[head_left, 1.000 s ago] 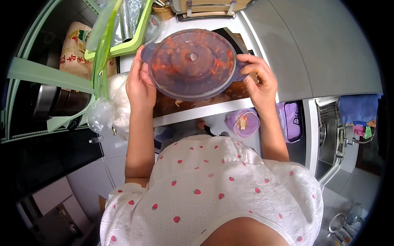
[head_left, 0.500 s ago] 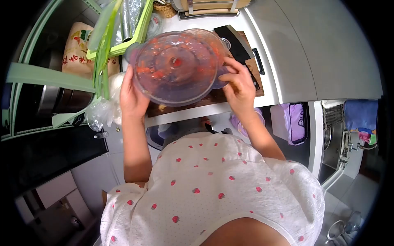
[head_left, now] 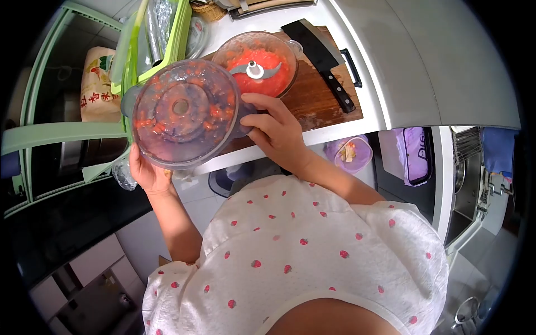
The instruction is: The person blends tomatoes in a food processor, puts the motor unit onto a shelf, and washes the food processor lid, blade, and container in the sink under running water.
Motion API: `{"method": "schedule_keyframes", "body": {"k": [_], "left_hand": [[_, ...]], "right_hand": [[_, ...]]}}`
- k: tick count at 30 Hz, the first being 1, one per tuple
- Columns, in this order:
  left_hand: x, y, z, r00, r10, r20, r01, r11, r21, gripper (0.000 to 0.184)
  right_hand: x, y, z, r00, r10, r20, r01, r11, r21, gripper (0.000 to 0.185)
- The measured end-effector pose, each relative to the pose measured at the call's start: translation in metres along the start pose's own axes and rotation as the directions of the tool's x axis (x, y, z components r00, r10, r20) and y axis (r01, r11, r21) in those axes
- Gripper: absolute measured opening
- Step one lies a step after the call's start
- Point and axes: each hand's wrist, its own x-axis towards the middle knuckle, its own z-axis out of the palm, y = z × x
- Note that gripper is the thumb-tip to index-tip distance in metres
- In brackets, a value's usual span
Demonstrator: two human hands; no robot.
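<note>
A round see-through lid (head_left: pixel 184 125) with red bits stuck to its inside is tilted up at the left of the counter. My left hand (head_left: pixel 149 173) supports its lower left edge, some fingers hidden behind it. At its right tab, the fingers of my right hand (head_left: pixel 276 134) are closed on the lid. Behind it, a clear chopper bowl (head_left: pixel 293 56) of red chopped pulp (head_left: pixel 273 70) stands uncovered, a metal blade (head_left: pixel 271 71) on a white hub in its middle. The bowl rests on a wooden cutting board (head_left: pixel 312 106).
A black cleaver (head_left: pixel 321 58) lies on the board, right of the bowl. Green-rimmed containers (head_left: pixel 178 50) and a printed rice bag (head_left: pixel 97 84) are at the left. Below the counter edge sits a purple bin (head_left: pixel 363 153) with scraps.
Both hands have moved the lid left and toward me, off the bowl. The blade and red pulp now show. The lid has tilted, with my right hand still at its tab.
</note>
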Motion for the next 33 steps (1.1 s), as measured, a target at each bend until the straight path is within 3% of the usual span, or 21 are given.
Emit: {"method": "schedule_keyframes", "body": {"k": [5, 8, 10, 17, 19, 22, 24, 26, 28, 31, 33], "left_hand": [[-0.011, 0.0, 0.002, 0.998, 0.063, 0.005, -0.063, 0.997, 0.042, 0.05], [-0.022, 0.005, -0.003, 0.996, 0.08, -0.034, -0.073, 0.983, 0.169, 0.057], [-0.025, 0.006, 0.001, 0.991, 0.12, -0.053, -0.087, 0.903, 0.421, 0.062], [-0.022, 0.0, 0.005, 0.994, 0.105, -0.042, -0.082, 0.924, 0.373, 0.065], [-0.021, -0.001, 0.001, 0.971, 0.176, -0.159, -0.099, 0.91, 0.402, 0.066], [-0.001, -0.016, 0.016, 0.949, 0.23, -0.216, -0.135, 0.915, 0.379, 0.066], [0.013, -0.026, 0.03, 0.975, 0.186, -0.117, -0.132, 0.922, 0.364, 0.052], [0.025, -0.033, 0.045, 0.982, 0.173, -0.081, -0.126, 0.908, 0.4, 0.058], [0.035, -0.035, 0.051, 0.986, 0.148, -0.081, -0.101, 0.901, 0.421, 0.064], [0.053, -0.042, 0.054, 0.982, 0.175, -0.067, -0.134, 0.906, 0.401, 0.074], [0.061, -0.051, 0.069, 0.984, 0.168, -0.057, -0.13, 0.9, 0.415, 0.074]], "right_hand": [[0.001, 0.002, 0.011, 0.998, -0.024, -0.05, 0.026, 0.999, 0.041, 0.026], [0.0, 0.004, 0.015, 0.998, -0.017, -0.058, 0.02, 0.998, 0.059, 0.026], [-0.001, 0.005, 0.017, 0.999, -0.011, -0.052, 0.015, 0.997, 0.072, 0.026], [0.001, 0.009, 0.016, 0.999, 0.005, -0.05, -0.001, 0.997, 0.075, 0.026], [0.003, 0.011, 0.013, 0.999, 0.016, -0.05, -0.013, 0.998, 0.066, 0.026], [0.007, 0.014, 0.008, 0.998, 0.019, -0.054, -0.017, 0.998, 0.053, 0.027], [0.012, 0.018, 0.006, 0.998, 0.007, -0.058, -0.003, 0.998, 0.061, 0.028], [0.017, 0.023, 0.001, 0.997, -0.019, -0.079, 0.016, 0.999, -0.039, 0.034], [0.024, 0.025, -0.009, 0.998, 0.017, -0.054, -0.017, 1.0, -0.003, 0.038], [0.05, 0.017, -0.024, 0.983, 0.15, -0.102, -0.151, 0.988, -0.01, 0.04], [0.074, 0.015, -0.026, 0.992, 0.079, -0.103, -0.08, 0.997, -0.009, 0.04]]}}
